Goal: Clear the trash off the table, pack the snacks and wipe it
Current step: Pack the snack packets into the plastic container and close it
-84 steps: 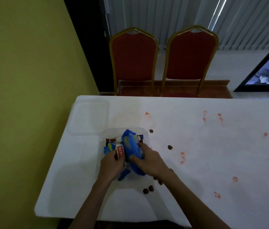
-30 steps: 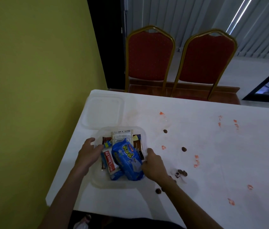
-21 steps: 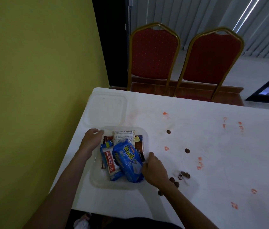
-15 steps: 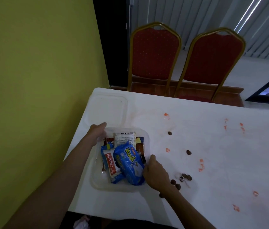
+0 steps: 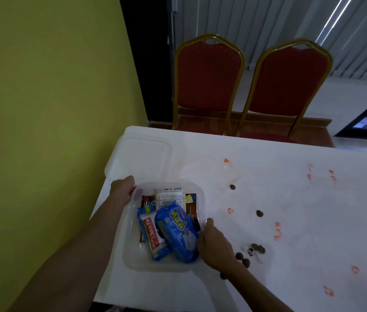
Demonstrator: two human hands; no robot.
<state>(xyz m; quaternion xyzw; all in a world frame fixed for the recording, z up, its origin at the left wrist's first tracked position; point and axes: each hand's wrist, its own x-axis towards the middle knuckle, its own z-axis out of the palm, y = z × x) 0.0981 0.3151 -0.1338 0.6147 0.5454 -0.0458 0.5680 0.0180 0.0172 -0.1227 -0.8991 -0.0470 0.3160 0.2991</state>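
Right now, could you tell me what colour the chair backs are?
Red with gold frames, clearest in the head view.

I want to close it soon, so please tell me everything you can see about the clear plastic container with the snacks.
The clear plastic container is a shallow, square tub with rounded corners. It sits flat and uncovered near the table's left edge. Inside lie several snack packets, among them a blue packet and a Choco Pie. The left hand holds its far left corner; the right hand touches its right rim. Its clear lid lies just beyond it.
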